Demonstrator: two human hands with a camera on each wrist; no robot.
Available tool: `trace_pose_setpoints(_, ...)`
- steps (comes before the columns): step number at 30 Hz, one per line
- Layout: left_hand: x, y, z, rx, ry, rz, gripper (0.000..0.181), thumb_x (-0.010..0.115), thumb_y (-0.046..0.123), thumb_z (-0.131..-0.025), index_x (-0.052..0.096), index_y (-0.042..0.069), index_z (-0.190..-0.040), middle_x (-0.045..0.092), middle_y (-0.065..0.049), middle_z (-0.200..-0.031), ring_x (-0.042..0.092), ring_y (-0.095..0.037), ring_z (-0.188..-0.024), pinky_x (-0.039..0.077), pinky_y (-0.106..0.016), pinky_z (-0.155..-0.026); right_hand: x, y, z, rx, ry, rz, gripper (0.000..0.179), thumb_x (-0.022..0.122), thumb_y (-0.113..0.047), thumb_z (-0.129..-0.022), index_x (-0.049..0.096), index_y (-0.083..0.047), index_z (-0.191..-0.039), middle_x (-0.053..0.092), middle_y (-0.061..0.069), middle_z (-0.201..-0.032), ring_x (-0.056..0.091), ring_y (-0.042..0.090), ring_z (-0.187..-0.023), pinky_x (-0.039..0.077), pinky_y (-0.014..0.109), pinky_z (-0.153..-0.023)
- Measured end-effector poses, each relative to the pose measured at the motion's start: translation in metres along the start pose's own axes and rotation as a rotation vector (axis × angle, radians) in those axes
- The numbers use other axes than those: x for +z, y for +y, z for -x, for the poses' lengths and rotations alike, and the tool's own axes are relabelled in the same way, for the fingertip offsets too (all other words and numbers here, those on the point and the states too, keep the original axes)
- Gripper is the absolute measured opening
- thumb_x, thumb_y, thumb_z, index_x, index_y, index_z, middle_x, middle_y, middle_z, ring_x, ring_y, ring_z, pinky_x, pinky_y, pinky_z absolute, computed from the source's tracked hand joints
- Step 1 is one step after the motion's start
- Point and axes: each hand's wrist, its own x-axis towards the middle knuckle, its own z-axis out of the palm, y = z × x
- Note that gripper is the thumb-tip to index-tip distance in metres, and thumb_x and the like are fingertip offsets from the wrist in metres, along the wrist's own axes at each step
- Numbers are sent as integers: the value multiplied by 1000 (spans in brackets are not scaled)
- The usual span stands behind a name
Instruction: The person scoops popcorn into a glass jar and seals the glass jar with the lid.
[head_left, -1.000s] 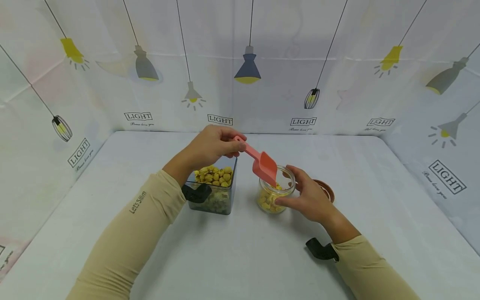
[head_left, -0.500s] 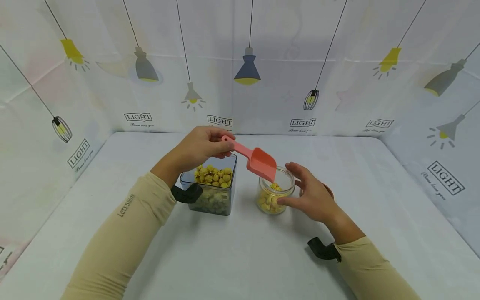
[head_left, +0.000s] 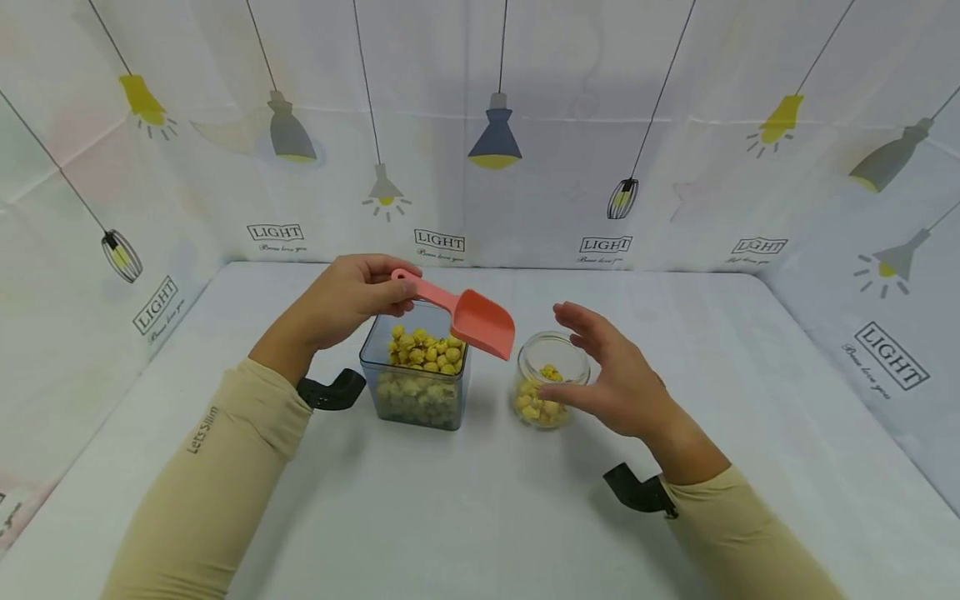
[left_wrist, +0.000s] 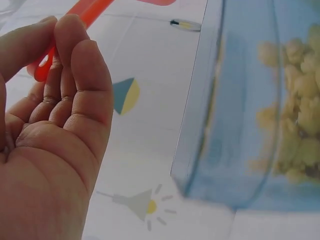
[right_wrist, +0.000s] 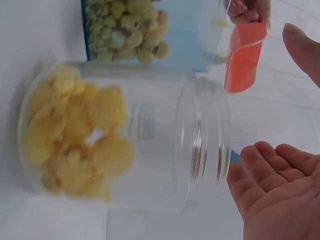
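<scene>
My left hand (head_left: 341, 300) pinches the handle of a pink scoop (head_left: 483, 323) by its end. The scoop's blade is tilted down to the right, over the right edge of a clear bluish container (head_left: 431, 317) partly filled with yellow popcorn (head_left: 423, 350). To the right stands a round glass jar (right_wrist: 160, 120), upright and uncovered, with popcorn (right_wrist: 75, 135) in its lower part. Around the jar's right side my right hand (head_left: 626, 375) is spread, thumb and fingers apart. In the right wrist view those fingers (right_wrist: 260, 175) are close to the jar's rim.
A white cloth (head_left: 480, 517) covers the table. Behind it hangs a white backdrop (head_left: 555, 192) printed with lamps. Black wrist mounts (head_left: 330, 392) stick out from both forearms, the left one just beside the container.
My left hand has drawn the scoop leftward from over the jar to the container's edge. The right hand has loosened from the jar, its fingers lifting and spreading. A brown ring behind it is now hidden.
</scene>
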Motion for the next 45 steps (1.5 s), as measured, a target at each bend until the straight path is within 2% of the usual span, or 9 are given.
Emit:
trace_pose_setpoints(2,-5,-3,3,8,7,6,35,64,17,-100,60,-4,-129,68,-11,-101,66,-20,-90,55,-30,-85,6,-5,-5,-2,-20,-21,91,88,-17,-78,36,-4,-152,42,9,-153,42,30,-139,36,46,-112)
trace_pose_setpoints(8,-16,-15,9,9,30,46,39,63,15,-101,57,-6,-133,66,-14,-107,67,-20,-93,55,-30,-88,21,-16,-22,3,-72,-41,94,90,-22,-77,37,-7,-153,42,7,-153,44,29,-137,37,43,-111)
trace_pose_setpoints(13,-25,-19,15,0,63,22,40,61,17,-102,56,-6,-134,65,-14,-111,66,-24,-97,54,-29,-88,30,-20,-34,-6,-107,-44,96,91,-23,-75,36,-7,-153,42,8,-153,43,26,-138,37,41,-111)
trace_pose_setpoints(19,-35,-21,22,3,89,49,41,62,16,-102,55,-10,-132,66,-7,-101,65,-16,-89,55,-27,-86,39,-26,-44,30,-136,0,99,91,-28,-75,35,-7,-153,43,8,-153,47,29,-135,40,42,-109)
trace_pose_setpoints(23,-42,-23,26,9,104,61,42,63,17,-101,55,-11,-131,67,-5,-100,65,-15,-88,54,-26,-86,46,-31,-50,72,-166,29,100,90,-33,-76,34,-8,-155,42,9,-154,48,34,-134,42,44,-107)
trace_pose_setpoints(30,-55,-22,36,-12,125,1,44,63,19,-101,55,-9,-133,69,-2,-99,66,-13,-87,54,-24,-85,56,-38,-61,94,-244,102,106,88,-40,-77,27,-7,-157,35,11,-158,47,35,-134,44,46,-105)
trace_pose_setpoints(37,-65,-16,39,3,108,-99,42,65,20,-100,57,-9,-130,68,1,-95,66,-13,-86,54,-23,-84,57,-42,-68,108,-306,186,112,86,-45,-77,21,-4,-159,28,11,-161,36,31,-143,36,48,-111)
trace_pose_setpoints(41,-69,-8,39,6,98,-184,40,66,20,-100,60,-8,-127,69,0,-92,66,-14,-84,54,-22,-82,57,-43,-72,131,-343,183,114,86,-46,-76,19,-5,-159,27,11,-162,30,28,-146,33,48,-113)
trace_pose_setpoints(45,-70,1,40,-27,121,-270,39,68,25,-98,64,-3,-125,69,-3,-90,65,-17,-83,51,-26,-82,56,-43,-75,151,-364,151,114,86,-45,-77,18,-6,-160,27,10,-162,31,27,-146,33,47,-113)
